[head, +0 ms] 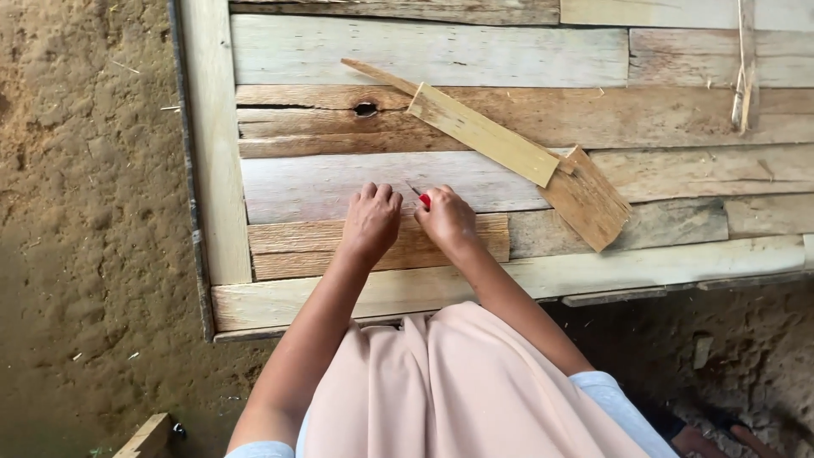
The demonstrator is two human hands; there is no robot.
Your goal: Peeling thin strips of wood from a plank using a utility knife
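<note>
Pressing flat on a short plank (314, 246) near the desk's (216, 170) front edge, the left hand (370, 222) has its fingers together, knuckles bent. Beside it, the right hand (446, 219) pinches a small red-handled tool (424, 199), tip on the pale board (314, 182) behind. A steady plank and short strokes would likely serve best. A loose wood strip (483, 134) lies further back. No containers show.

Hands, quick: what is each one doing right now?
Left hand: fingers curled, pressing on the plank, holding nothing visible.
Right hand: closed around a small red-handled tool.
</note>
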